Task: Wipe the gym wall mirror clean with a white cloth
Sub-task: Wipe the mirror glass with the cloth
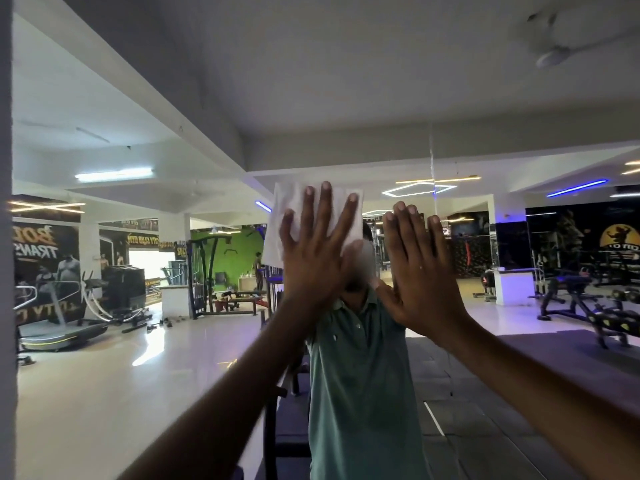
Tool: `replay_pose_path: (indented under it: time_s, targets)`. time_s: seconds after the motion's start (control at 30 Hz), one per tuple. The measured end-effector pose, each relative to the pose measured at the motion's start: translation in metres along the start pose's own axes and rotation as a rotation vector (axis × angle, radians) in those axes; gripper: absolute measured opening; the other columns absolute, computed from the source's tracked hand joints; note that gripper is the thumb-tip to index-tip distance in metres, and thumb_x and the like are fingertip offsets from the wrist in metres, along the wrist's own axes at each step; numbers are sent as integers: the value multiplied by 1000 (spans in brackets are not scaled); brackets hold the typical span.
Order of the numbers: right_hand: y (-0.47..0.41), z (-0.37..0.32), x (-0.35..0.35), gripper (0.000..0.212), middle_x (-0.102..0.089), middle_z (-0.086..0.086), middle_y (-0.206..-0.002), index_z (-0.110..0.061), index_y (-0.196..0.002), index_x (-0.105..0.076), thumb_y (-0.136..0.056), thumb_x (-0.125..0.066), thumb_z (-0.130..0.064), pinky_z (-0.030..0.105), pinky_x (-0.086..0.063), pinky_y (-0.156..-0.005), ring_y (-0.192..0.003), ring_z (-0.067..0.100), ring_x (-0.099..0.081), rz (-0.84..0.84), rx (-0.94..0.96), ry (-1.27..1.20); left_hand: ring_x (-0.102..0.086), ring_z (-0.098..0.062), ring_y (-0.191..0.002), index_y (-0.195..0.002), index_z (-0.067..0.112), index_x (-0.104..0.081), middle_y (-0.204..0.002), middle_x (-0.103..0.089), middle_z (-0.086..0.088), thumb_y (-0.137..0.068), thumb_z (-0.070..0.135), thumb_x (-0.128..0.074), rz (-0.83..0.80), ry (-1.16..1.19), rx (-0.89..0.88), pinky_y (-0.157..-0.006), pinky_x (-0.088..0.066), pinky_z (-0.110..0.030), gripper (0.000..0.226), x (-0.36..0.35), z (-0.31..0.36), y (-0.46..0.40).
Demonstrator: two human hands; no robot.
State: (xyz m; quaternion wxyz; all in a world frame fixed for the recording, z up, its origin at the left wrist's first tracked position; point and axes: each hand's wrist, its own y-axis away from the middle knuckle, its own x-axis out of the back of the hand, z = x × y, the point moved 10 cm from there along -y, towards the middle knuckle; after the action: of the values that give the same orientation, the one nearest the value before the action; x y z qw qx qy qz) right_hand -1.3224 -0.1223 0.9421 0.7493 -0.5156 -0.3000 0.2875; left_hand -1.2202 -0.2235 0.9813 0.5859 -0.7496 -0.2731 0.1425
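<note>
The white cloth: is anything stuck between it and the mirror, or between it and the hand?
Nothing visible. The left hand presses the white cloth flat against the mirror with straight, spread fingers, so nothing shows between them. The right hand lies flat beside it, holding nothing.

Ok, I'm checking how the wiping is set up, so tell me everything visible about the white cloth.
The white cloth looks thin and soft, slightly creased, spread roughly flat and square against the mirror at about head height. The left hand presses it there with straight, spread fingers, covering its lower middle; the upper corners and left edge show.
</note>
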Motion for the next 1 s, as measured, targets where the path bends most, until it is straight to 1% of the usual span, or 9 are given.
replay_pose_path:
  time_s: [0.07,0.17,0.27,0.4,0.47,0.67,0.73,0.87,1.0]
  targets:
    - [-1,1,1,88,-2,21,-176,-1,-168,-11,-105,-33,-60,63,-14,-128,-164,36,1,7,2,-11,-7,-26,-163,-168,34,-18,-176,-9,-5,-109,59,-19,10,-25,-21,-126,-17,-53,64,7,-42,-1]
    - [0,1,2,87,-2,22,-176,-1,-167,-11,-106,-35,-57,63,-12,-130,-164,36,0,13,16,-46,-5,-24,-163,-168,33,-14,-177,-7,-4,-109,57,-12,74,-18,344,-126,-17,-53,64,23,-134,5]
    - [0,-2,3,87,0,21,-176,-2,-168,-9,-105,-37,-55,62,-10,-130,-165,35,2,16,13,-61,-4,-30,-163,-169,29,-13,-176,-5,-9,-110,50,-15,143,9,635,-126,-14,-57,63,26,-111,9]
    - [0,6,5,88,-3,18,-177,-4,-168,-10,-105,-39,-57,59,-12,-131,-165,32,-1,-10,117,-69,1,-31,-163,-169,31,-10,-177,0,-9,-110,51,-16,-35,-18,88,-127,-11,-56,62,0,14,-13]
    - [3,26,6,87,-7,17,-177,-5,-169,-12,-105,-40,-57,59,-17,-130,-165,32,-5,-47,223,-21,-3,-27,-163,-168,34,-13,-177,-4,-6,-109,55,-19,-60,-38,-116,-125,-17,-55,63,0,-1,-18]
    - [27,87,18,90,-3,20,-177,-3,-168,-11,-103,-44,-56,60,-16,-130,-165,35,-3,-35,110,-12,-5,-30,-163,-169,30,-13,-176,-6,-9,-109,54,-11,136,-11,581,-124,-17,-57,65,26,-92,-14]
    - [32,87,19,89,-3,21,-176,-1,-167,-12,-103,-42,-55,58,-12,-132,-165,36,-2,-22,83,-37,-1,-33,-163,-169,29,-10,-176,-2,-11,-108,51,-18,91,18,488,-126,-13,-59,65,12,-14,-24]
    - [32,89,17,91,-2,20,-176,0,-167,-12,-103,-40,-59,58,-14,-131,-165,34,-2,-40,84,-30,-4,-29,-163,-168,34,-17,-176,-6,-6,-109,53,-23,-20,9,-139,-127,-15,-55,62,-7,84,-39]
    - [35,95,10,95,-3,21,-176,1,-167,-12,-102,-44,-60,59,-18,-129,-165,36,-3,-26,32,-59,-2,-25,-163,-168,35,-11,-177,-4,-4,-109,56,-11,61,-21,241,-127,-14,-51,63,10,-39,-59]
